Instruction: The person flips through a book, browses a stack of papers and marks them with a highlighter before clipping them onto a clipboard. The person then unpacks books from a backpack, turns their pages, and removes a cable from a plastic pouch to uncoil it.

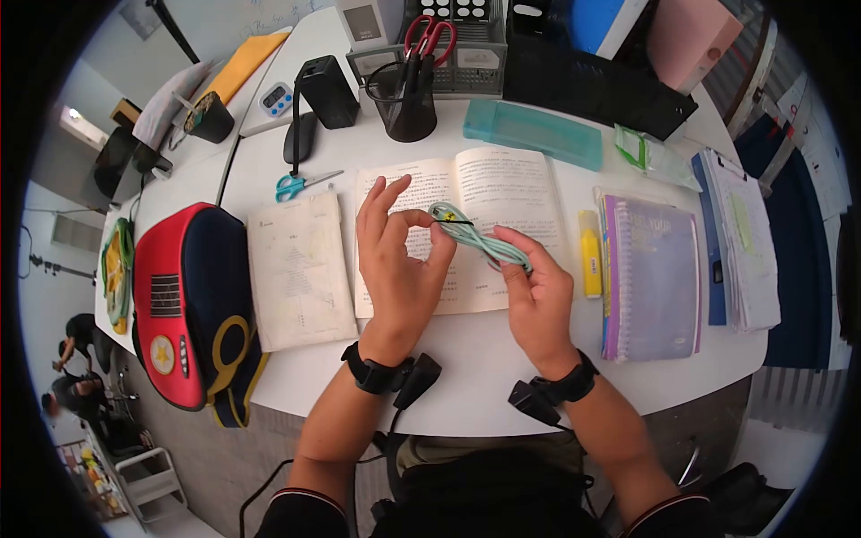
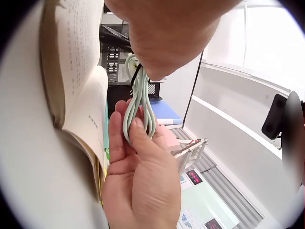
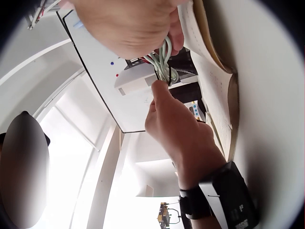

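Note:
A coiled pale green cable, bound by a black tie, is held above an open book. The left hand pinches the black tie at the coil's left end between thumb and forefinger, its other fingers raised. The right hand grips the coil's other end between thumb and fingers. In the left wrist view the right hand has its thumb across the cable loops. In the right wrist view the left hand meets the cable at the tie.
Left of the book lie a worn booklet, blue scissors and a red and navy bag. To the right are a yellow highlighter, notebooks and a clipboard. Behind stand a pen holder and a teal case.

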Demonstrator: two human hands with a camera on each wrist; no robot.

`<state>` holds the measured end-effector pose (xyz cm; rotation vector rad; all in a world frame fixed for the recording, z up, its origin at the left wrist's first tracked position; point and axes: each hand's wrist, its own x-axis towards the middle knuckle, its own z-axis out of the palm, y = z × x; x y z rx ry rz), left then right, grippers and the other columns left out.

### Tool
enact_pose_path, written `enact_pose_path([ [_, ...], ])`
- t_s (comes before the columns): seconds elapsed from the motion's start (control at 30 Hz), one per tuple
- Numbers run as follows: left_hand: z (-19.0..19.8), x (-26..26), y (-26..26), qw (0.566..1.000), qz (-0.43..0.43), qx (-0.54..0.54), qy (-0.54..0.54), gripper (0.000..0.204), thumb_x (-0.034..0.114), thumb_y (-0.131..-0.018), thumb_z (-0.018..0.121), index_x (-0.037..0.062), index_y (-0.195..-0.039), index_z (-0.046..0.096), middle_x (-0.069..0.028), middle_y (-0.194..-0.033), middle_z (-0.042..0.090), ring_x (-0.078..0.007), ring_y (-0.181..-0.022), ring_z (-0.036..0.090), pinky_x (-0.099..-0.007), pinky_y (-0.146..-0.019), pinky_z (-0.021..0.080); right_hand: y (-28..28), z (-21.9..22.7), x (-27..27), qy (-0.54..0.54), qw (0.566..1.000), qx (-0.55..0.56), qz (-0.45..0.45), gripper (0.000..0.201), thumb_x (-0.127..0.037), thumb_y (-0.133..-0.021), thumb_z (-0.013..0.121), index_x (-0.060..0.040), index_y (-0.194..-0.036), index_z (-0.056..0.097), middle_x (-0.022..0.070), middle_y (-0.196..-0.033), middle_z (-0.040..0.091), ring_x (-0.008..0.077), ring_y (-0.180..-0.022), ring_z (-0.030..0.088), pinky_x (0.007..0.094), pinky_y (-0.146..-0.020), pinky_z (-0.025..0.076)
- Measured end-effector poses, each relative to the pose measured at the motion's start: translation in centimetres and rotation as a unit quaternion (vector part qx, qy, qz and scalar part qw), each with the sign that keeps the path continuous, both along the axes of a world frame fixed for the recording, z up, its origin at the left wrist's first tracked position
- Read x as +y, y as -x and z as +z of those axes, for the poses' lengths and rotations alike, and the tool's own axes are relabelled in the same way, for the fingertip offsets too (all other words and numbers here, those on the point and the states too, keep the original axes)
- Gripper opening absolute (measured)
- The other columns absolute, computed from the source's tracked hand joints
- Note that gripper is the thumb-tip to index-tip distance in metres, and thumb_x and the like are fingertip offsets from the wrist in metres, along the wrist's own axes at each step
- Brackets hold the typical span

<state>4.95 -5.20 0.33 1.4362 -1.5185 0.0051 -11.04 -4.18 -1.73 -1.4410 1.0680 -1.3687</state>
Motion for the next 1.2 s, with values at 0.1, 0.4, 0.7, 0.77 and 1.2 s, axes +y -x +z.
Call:
enact_pose_path([
  [0.1, -0.1, -0.2, -0.7, 1.000, 0.018, 0.013, -0.012, 0.007, 0.000, -0.081, 0.068, 0.0011, -0.084, 0.062, -0.0179, -0.130, 0.060, -0.0353, -0.127, 0.055, -0.0434, -0.105, 0.043, 0.3, 0.0, -0.2, -0.021, 1.000, -0.009, 0.009, 0.028, 0.007, -0.095, 0.054, 0.0002, -0.119, 0.064, 0.0117, -0.099, 0.072, 0.0124, -0.085, 0.066, 0.0252, -0.077, 0.052],
  [0.4, 0.0, -1.1, -5.1, 0.962, 0.004, 0.248, -0.111, 0.023, 0.015, -0.095, 0.068, -0.0061, -0.103, 0.068, -0.0074, -0.091, 0.071, -0.0114, -0.085, 0.065, -0.0226, -0.079, 0.049, 2.2, 1.4, -1.8, -0.204, 0.949, -0.235, 0.049, 0.028, -0.004, -0.100, 0.053, 0.0056, -0.126, 0.054, 0.0139, -0.113, 0.066, 0.0173, -0.098, 0.067, 0.0303, -0.089, 0.057],
  [0.7, -0.4, -1.3, -6.5, 0.928, -0.046, 0.329, -0.167, 0.023, 0.019, -0.097, 0.065, -0.0020, -0.106, 0.068, -0.0057, -0.094, 0.071, -0.0109, -0.087, 0.063, -0.0246, -0.079, 0.047, 2.9, 1.3, -1.7, -0.267, 0.901, -0.330, 0.090, 0.028, -0.010, -0.100, 0.056, -0.0002, -0.126, 0.051, 0.0109, -0.110, 0.065, 0.0208, -0.095, 0.068, 0.0300, -0.087, 0.057],
  [0.77, -0.7, -1.4, -6.8, 0.927, -0.054, 0.333, -0.163, 0.024, 0.020, -0.097, 0.065, -0.0018, -0.107, 0.068, -0.0052, -0.095, 0.071, -0.0105, -0.088, 0.062, -0.0248, -0.080, 0.046, 2.9, 1.0, -1.6, -0.269, 0.898, -0.330, 0.110, 0.028, -0.012, -0.100, 0.058, -0.0004, -0.124, 0.052, 0.0096, -0.108, 0.065, 0.0198, -0.094, 0.068, 0.0297, -0.086, 0.056],
  [1.2, 0.9, 1.4, 0.4, 0.740, -0.316, 0.528, -0.271, 0.038, 0.024, -0.103, 0.055, -0.0014, -0.130, 0.051, -0.0144, -0.126, 0.062, -0.0229, -0.114, 0.062, -0.0365, -0.094, 0.053, 1.6, 1.6, -0.9, -0.157, 0.940, -0.251, 0.172, 0.035, -0.030, -0.102, 0.057, 0.0014, -0.116, 0.061, 0.0077, -0.108, 0.069, 0.0128, -0.100, 0.065, 0.0282, -0.091, 0.053],
])
